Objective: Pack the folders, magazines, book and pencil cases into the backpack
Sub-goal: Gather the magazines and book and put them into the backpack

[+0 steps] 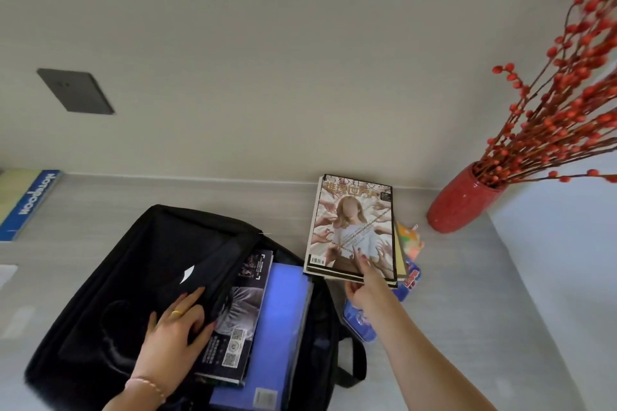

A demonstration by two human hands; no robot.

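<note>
A black backpack (127,280) lies open on the table, with a dark magazine (233,324) and a blue folder (280,327) sticking out of its mouth. My left hand (173,327) presses on the backpack's flap and holds the opening apart. To the right a magazine (354,227) with a blonde figure on its cover tops a small stack. My right hand (360,280) grips that magazine's near edge, thumb on the cover. Under the stack lie colourful items (412,243) and blue pencil cases (359,322), partly hidden.
A red vase (464,200) with red berry branches (567,93) stands at the back right, close to the stack. A blue and green book (26,200) lies at the far left against the wall. The table's right edge (521,277) runs near my right arm.
</note>
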